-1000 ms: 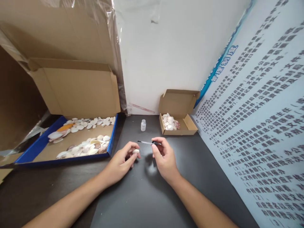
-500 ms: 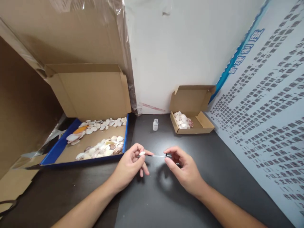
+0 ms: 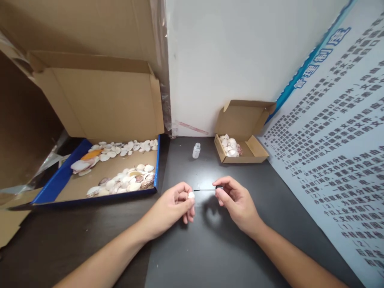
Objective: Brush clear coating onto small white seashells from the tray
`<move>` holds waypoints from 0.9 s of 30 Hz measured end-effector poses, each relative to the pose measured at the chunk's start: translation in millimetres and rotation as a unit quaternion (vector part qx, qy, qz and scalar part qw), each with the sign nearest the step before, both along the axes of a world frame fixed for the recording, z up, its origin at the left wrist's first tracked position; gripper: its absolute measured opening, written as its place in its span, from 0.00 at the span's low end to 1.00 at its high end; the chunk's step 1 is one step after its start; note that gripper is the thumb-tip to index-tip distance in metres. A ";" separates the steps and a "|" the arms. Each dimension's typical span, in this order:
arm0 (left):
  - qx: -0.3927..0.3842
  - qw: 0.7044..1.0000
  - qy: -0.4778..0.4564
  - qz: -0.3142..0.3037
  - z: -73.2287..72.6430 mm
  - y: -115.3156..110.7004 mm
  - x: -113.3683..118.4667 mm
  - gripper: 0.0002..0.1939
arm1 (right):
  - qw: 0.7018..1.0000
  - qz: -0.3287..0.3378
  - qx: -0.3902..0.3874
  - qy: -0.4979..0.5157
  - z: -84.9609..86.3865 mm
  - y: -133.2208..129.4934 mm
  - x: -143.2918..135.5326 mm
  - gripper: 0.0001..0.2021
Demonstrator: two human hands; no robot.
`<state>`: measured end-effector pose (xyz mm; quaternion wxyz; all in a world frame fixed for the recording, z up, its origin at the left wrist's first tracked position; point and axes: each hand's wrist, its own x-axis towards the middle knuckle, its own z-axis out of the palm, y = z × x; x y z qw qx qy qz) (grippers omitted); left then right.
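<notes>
Between the thumb and fingers of my left hand is a small white seashell. My right hand pinches the black cap of a thin brush applicator, whose clear stem points left. Its dark tip is right beside the shell; whether the two touch I cannot tell. Beyond both hands, a small clear glass bottle with a white label stands upright on the dark table, its mouth uncapped.
To the left lies a blue-edged cardboard box with its lid up, holding many seashells. A smaller open cardboard box with white shells sits at the back right. A printed poster borders the right side.
My left hand has turned and its fingers have curled in closer around the shell. The view has shifted slightly, and both hands appear a little further right.
</notes>
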<state>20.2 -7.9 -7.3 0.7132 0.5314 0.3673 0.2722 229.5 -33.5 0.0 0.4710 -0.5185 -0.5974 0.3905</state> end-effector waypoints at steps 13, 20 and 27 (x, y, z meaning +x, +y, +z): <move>-0.025 0.997 0.021 -0.071 3.4 7.1 4.0 0.21 | 1.000 0.025 0.014 0.008 2.0 -10.1 7.4 0.06; -0.009 0.995 0.051 -0.084 6.5 3.7 -0.4 0.18 | 0.999 0.029 0.021 -0.002 2.3 -12.8 8.1 0.05; 0.026 0.993 0.068 -0.094 9.1 -1.3 -2.0 0.15 | 0.998 0.050 0.025 -0.023 1.1 -12.8 6.6 0.05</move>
